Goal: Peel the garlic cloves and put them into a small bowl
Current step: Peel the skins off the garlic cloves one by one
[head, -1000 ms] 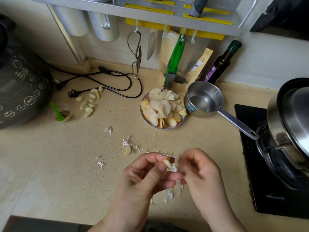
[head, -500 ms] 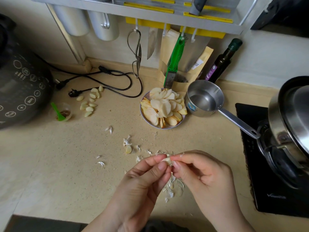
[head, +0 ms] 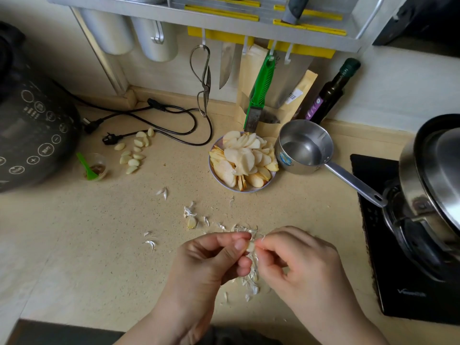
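The left hand (head: 211, 260) and right hand (head: 296, 260) have closed tighter together on the garlic clove (head: 250, 246).

Garlic clove (head: 250, 246) between both hands' fingers (head: 240, 244)

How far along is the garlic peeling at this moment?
Done: a pile of peeled cloves lies on the counter, with skins scattered. In hand: left hand and right hand pinch one clove. Left: another clove, and none are in a small bowl.
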Motion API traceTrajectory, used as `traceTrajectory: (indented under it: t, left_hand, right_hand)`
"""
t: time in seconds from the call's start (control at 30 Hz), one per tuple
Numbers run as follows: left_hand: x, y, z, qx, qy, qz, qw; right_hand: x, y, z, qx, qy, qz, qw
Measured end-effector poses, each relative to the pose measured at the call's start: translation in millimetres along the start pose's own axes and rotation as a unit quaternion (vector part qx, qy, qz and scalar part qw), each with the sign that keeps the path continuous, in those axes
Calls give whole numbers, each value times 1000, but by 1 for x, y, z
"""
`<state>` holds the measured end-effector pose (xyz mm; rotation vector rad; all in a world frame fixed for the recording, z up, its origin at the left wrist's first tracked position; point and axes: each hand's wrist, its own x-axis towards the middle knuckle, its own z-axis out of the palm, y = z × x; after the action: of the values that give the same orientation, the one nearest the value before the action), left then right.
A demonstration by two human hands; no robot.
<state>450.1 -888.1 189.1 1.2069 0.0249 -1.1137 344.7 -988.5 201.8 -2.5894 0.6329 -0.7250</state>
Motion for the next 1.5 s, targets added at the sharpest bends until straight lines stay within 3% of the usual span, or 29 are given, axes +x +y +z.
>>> traceTrajectory:
  t: [0.17, 0.23, 0.33, 0.4, 0.53, 0.6, 0.7, 0.77, 0.93, 1.17, 1.5]
  left_hand:
    - [0, 1, 1, 16, -10, 6, 1000]
    - [1, 0, 0, 11, -19, 9, 1000]
    - [0, 0, -1, 6, -39, 7, 999]
    - [-1, 0, -2, 4, -66, 4, 998]
    - [-1, 2, -7, -13, -85, -43, 995]
    - [0, 0, -10, -53, -90, -100, 989]
    - [0, -1, -10, -145, -113, -181, 966]
    - [3, -2, -9, -188, -106, -200, 956]
    - [8, -3, -7, -236, -57, -205, 948]
    - [8, -5, -7, -242, -42, -263, 933]
    - [8, -11, -6, -216, -7, -227, 950]
  right_hand:
    - [1, -1, 5, -1, -10, 20, 1000]
    - [0, 0, 6, 106, -26, 86, 990]
    - [-1, -1, 7, 327, -59, 208, 920]
    - [-2, -1, 7, 355, -76, 216, 907]
    - [-3, 10, 8, 283, -45, 219, 933]
    - [0, 28, 9, 162, 2, 229, 960]
    - [0, 39, 12, 35, -25, 203, 978]
    - [-4, 32, 14, 65, -49, 165, 983]
    - [-9, 11, 6, 187, -20, 94, 978]
    - [-9, 5, 6, 157, -8, 65, 985]
    - [-4, -4, 12, -10, 31, -14, 999]
